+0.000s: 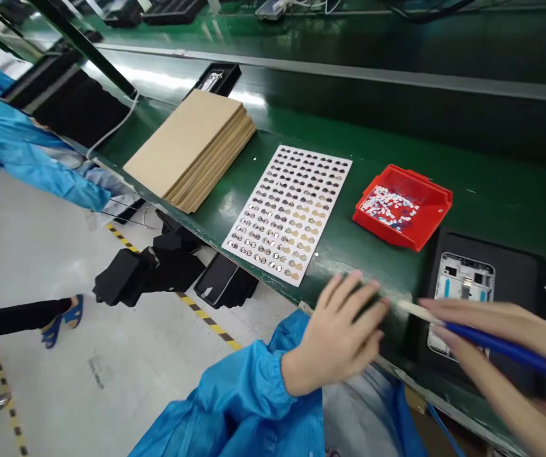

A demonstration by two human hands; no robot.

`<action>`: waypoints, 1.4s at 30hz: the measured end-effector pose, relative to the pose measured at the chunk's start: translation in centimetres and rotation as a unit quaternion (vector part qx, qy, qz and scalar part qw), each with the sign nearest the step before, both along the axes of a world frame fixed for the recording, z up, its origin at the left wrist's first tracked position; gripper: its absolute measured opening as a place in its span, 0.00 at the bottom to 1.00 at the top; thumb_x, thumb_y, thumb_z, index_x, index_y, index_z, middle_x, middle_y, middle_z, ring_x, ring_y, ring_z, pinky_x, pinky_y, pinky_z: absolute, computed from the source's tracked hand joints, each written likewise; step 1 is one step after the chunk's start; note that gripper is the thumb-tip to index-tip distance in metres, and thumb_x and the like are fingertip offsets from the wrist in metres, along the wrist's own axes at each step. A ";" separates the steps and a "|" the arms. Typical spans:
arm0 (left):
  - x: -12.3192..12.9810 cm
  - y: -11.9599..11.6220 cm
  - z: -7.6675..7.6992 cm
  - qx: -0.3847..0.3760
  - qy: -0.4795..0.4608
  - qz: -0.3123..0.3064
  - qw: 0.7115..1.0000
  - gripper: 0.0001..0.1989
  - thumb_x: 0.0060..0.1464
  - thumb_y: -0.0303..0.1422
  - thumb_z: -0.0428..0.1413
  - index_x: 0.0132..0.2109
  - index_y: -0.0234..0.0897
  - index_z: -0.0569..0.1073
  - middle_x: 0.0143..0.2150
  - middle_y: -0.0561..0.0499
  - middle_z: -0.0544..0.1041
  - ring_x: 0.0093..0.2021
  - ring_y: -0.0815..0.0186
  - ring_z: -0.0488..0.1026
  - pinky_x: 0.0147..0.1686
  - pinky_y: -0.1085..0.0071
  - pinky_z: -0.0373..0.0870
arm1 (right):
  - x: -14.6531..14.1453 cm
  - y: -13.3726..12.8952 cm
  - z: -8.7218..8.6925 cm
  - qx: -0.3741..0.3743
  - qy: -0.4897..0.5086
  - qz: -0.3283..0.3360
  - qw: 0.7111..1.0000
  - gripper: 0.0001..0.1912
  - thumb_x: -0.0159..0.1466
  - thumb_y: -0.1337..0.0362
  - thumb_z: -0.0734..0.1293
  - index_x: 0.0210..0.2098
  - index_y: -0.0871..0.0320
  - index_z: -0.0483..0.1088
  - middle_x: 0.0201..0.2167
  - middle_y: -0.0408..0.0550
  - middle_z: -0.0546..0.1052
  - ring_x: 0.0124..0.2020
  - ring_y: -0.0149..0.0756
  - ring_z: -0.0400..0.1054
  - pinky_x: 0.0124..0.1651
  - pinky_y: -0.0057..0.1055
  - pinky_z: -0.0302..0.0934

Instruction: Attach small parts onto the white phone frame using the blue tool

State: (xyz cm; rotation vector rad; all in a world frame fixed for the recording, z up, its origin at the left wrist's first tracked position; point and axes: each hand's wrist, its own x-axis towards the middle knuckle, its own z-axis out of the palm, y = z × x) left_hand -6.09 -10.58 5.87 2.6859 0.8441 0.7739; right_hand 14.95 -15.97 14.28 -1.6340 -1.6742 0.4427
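Note:
In my right hand (501, 343) is a blue pen-like tool (510, 349) with a pale tip, pinched between thumb and fingers and pointing left. Beneath that hand a phone frame (467, 273) with blue strips lies in a black tray (520, 254), partly covered by the hand. My left hand (344, 330) hovers at the bench edge, fingers spread, with nothing visible in it. Just beyond it is a white sheet (296, 254) bearing rows of small dark stickers; some spots at its near right are tan. A red bin (425, 216) holds many small white pieces.
A stack of tan boards (191, 146) stands left on the green bench (215, 222), with a black box (220, 79) behind it. Black trays (225, 279) sit below the bench edge. Another person's blue sleeve (25, 146) shows at far left. A shelf (301, 32) runs along the back.

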 end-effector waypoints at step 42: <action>4.4 2.3 3.0 -0.085 -0.266 -0.141 0.950 0.06 0.72 0.22 0.61 0.50 0.37 0.77 0.43 0.49 0.84 0.47 0.62 0.84 0.50 0.66 0.83 | -1.6 -4.4 -4.1 -0.034 0.611 -0.173 0.772 0.17 0.69 0.51 0.85 0.44 0.55 0.83 0.34 0.49 0.84 0.32 0.36 0.81 0.32 0.20 0.76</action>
